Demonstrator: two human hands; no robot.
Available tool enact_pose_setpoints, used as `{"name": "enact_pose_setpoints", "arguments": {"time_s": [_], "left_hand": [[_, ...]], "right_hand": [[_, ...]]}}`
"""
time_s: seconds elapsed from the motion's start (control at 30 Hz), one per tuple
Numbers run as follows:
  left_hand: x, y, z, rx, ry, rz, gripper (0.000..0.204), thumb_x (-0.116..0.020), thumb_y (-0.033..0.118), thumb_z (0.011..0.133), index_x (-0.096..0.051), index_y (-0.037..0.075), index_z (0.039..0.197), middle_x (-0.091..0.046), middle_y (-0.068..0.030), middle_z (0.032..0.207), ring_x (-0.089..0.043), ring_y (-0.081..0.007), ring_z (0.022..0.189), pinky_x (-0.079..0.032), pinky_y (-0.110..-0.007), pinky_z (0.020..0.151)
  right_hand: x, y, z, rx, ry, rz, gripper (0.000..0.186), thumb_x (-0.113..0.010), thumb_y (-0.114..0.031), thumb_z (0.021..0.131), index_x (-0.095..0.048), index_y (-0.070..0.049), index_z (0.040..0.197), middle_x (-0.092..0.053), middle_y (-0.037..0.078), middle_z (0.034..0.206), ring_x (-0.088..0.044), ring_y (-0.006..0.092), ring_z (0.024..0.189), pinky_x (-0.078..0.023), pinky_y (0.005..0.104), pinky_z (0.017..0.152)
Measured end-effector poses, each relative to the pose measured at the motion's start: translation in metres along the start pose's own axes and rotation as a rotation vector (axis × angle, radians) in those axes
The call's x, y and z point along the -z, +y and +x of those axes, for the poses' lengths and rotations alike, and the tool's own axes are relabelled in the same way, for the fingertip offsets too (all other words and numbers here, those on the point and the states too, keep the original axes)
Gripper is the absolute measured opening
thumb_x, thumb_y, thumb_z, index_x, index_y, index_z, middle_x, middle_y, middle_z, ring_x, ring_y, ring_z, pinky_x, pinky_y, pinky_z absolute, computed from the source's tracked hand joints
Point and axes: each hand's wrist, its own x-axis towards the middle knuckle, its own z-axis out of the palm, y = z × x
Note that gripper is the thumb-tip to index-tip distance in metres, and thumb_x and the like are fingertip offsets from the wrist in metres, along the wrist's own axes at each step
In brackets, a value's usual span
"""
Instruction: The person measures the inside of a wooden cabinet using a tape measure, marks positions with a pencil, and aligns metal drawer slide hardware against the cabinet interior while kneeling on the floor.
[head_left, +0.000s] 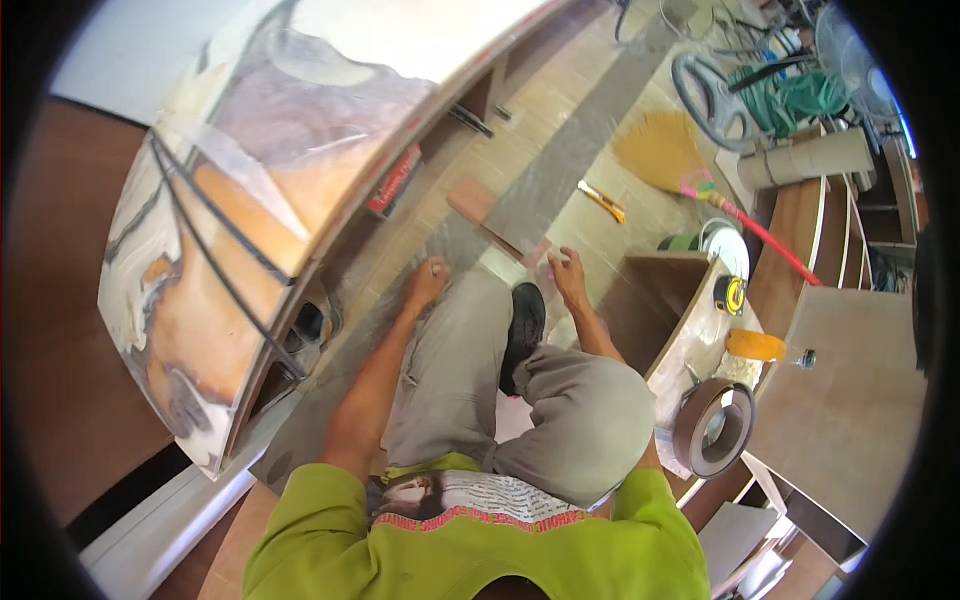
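Hands, left hand (428, 281) and right hand (566, 270), grip grey strip (560, 165) edges.

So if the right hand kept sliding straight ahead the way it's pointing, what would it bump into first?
Probably the small wooden board lying on the long grey strip, just ahead of the right hand. Depth is hard to judge here, so it might pass beside it.
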Motion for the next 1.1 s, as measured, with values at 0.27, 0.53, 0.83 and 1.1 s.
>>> {"name": "enact_pose_setpoints", "arguments": {"time_s": [0.27,0.53,0.83,1.1], "left_hand": [[0.054,-0.023,-0.039,-0.066,-0.079,0.041,0.043,-0.062,0.026,0.092,-0.061,0.0,0.125,-0.066,-0.0198,0.121,-0.064,-0.03,0.112,-0.049,-0.038,0.095],[0.064,-0.003,-0.036,-0.177,-0.01,0.004,0.042,-0.062,0.028,0.092,-0.061,-0.001,0.123,-0.066,-0.0205,0.119,-0.065,-0.0317,0.11,-0.049,-0.038,0.095],[0.069,0.137,-0.087,-0.431,0.174,-0.369,0.034,-0.059,0.024,0.096,-0.062,0.001,0.121,-0.07,-0.0167,0.106,-0.068,-0.0244,0.1,-0.052,-0.034,0.087],[0.061,0.314,-0.15,-0.714,-0.556,-1.092,0.062,-0.067,0.023,0.094,-0.036,0.012,0.146,-0.049,-0.0077,0.138,-0.059,-0.0192,0.11,-0.053,-0.033,0.086]], "right_hand": [[0.063,-0.196,-0.038,0.377,-0.068,0.115,0.032,-0.057,-0.011,0.088,-0.061,-0.004,0.119,-0.067,0.012,0.076,-0.067,0.0244,0.073,-0.052,0.0401,0.068],[0.287,-0.174,-0.092,0.168,0.941,-0.81,0.066,-0.075,-0.037,0.076,-0.057,-0.012,0.134,-0.053,0.029,0.134,-0.051,0.0413,0.126,-0.042,0.0478,0.106],[0.278,-0.209,-0.125,0.587,0.709,-0.755,0.062,-0.081,-0.029,0.076,-0.056,-0.008,0.129,-0.06,0.023,0.12,-0.058,0.041,0.11,-0.046,0.0465,0.097],[0.15,-0.376,-0.223,0.77,-0.327,-0.71,0.081,-0.084,-0.024,0.074,-0.042,-0.011,0.142,-0.054,0.018,0.127,-0.055,0.0335,0.118,-0.045,0.0424,0.102]]}}
